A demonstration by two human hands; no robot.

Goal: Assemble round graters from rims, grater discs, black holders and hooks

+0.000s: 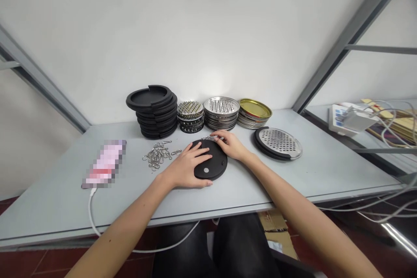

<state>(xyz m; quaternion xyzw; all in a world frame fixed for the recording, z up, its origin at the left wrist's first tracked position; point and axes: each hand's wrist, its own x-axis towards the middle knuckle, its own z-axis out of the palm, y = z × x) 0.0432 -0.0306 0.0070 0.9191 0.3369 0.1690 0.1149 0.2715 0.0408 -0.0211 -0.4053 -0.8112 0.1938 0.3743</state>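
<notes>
A flat round black plastic disc (210, 166) with a small pale dot near its middle lies on the grey table (293, 178), straight ahead of the person and close to the near edge. The left hand (187, 168) rests palm-down on the disc's left half, fingers spread flat and gripping nothing. The right hand (230, 143) sits at the disc's far rim, fingertips curled around a small metal clip or chain piece (211, 138); whether they truly pinch it I cannot tell. Being round, the disc has no long axis, and both hands touch it, the left covering more. Just left of the left hand lies a loose heap of silver wire clips (158, 155). Along the white wall stand a stack of black round trays (153, 110), spiked metal discs (190, 116), perforated steel plates (221, 112) and gold tin lids (254, 113). A perforated steel plate seated in a black ring (278, 142) lies to the right, and a phone on a white cable (104, 164) to the left.
</notes>
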